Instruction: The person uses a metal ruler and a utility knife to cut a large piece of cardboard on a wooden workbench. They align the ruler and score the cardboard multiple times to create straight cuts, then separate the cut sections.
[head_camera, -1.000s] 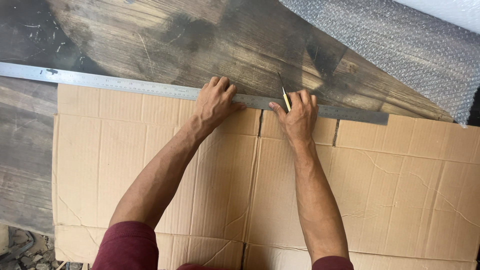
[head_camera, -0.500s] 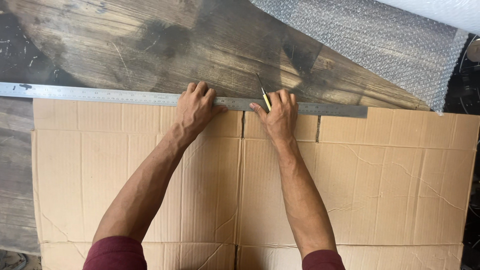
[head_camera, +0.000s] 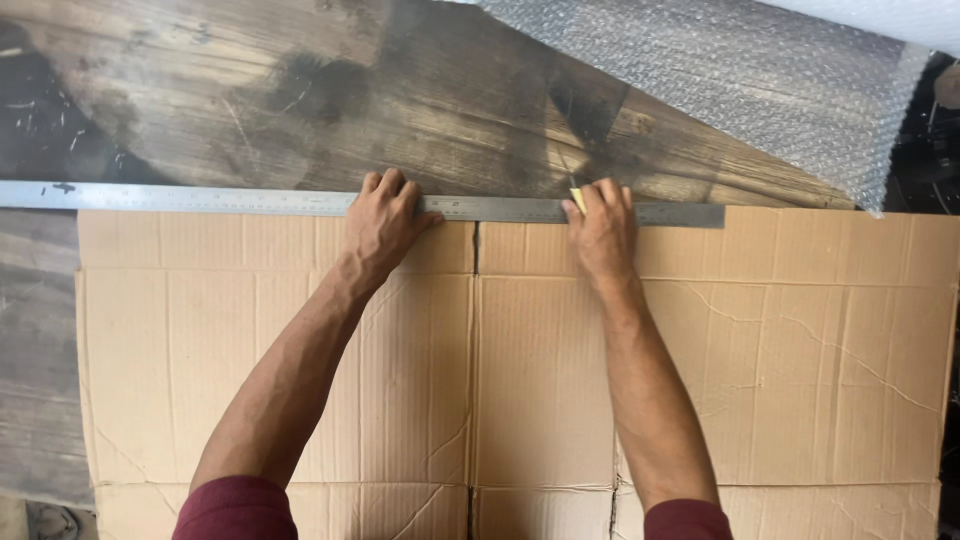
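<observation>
Head view, looking down. Nearest the viewer, two dark red sleeves (head_camera: 235, 508) are seen at the lower edge, from which both bare forearms extend upward over a flattened cardboard sheet (head_camera: 800, 380). The sheet is creased into panels, with a vertical slit between its flaps near the centre, and is laid on a worn wooden floor (head_camera: 300, 90).

Along the sheet's far edge a long metal ruler (head_camera: 200, 198) is laid horizontally; its left end projects past the cardboard onto the floor, and its right end stops short of the sheet's right side.

The left hand (head_camera: 382, 222) is pressed flat on the ruler near its middle, fingers spread over the far edge and nothing enclosed in it. The right hand (head_camera: 602, 228) is placed just to the right, closed around a small yellow-handled cutter (head_camera: 576, 196), whose thin blade is held against the ruler's far edge. Only the tip of the cutter is visible above the fingers.

Farthest away, at the upper right, a sheet of bubble wrap (head_camera: 760, 70) is spread over the floor, well apart from both hands.
</observation>
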